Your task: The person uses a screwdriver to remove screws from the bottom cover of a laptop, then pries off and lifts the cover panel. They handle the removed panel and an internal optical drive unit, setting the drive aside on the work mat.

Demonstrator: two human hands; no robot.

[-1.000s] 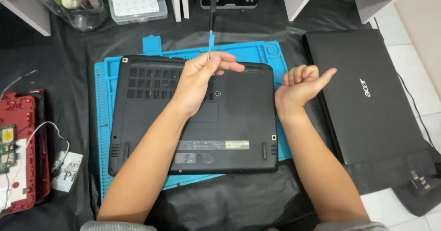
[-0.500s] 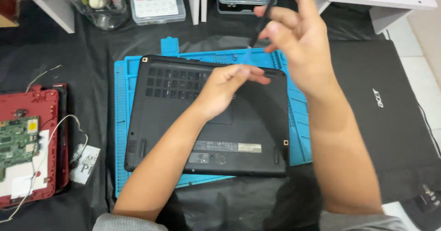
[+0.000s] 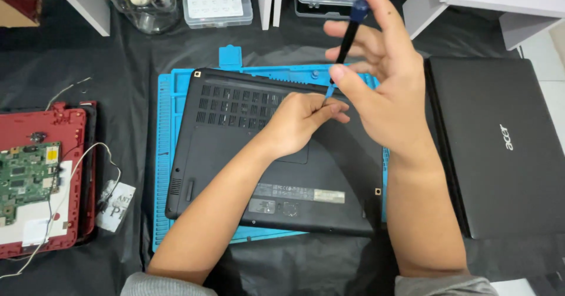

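A black laptop [image 3: 235, 149] lies upside down on a blue work mat [image 3: 166, 131]. My left hand [image 3: 300, 122] rests on its underside, fingertips pinching the lower tip of a slim black screwdriver [image 3: 347, 34] with a blue cap. My right hand [image 3: 382, 90] is raised above the laptop's back right part, thumb and fingers spread around the screwdriver's shaft. The tool stands nearly upright, its tip on the laptop near the rear edge.
A second closed black laptop [image 3: 500, 149] lies to the right. An opened red device with a green circuit board [image 3: 29, 178] and loose wires sits at the left. Clear parts boxes [image 3: 218, 7] and a glass jar [image 3: 144, 1] stand at the back. Black cloth covers the table.
My right hand rose from beside the laptop and came over to the screwdriver's shaft. The left hand stayed on the laptop, holding the tool's tip. The camera moved closer.
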